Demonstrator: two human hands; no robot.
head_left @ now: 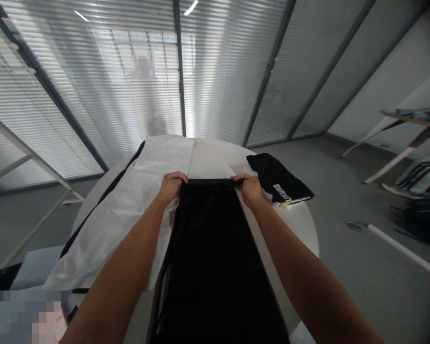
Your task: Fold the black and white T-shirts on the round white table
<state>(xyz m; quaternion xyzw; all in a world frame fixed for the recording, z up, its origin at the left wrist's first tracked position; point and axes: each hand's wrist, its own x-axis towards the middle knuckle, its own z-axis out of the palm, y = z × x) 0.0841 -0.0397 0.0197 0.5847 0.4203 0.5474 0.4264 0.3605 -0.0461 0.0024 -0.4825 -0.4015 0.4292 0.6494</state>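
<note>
A long black garment [211, 253] lies stretched along a round white table [301, 224], running from my body to its far edge. My left hand [171, 185] is closed on the far left corner of that black garment. My right hand [250, 187] grips the far right corner, fingers curled over the hem. Both arms reach straight forward. A white garment [129, 210] with black trim lies spread under and to the left of the black one.
A folded black garment with white lettering [281, 186] sits at the table's right edge. Glass walls with blinds [129, 71] stand behind the table. White poles [401, 248], a tilted table and black frames lie on the grey floor at right.
</note>
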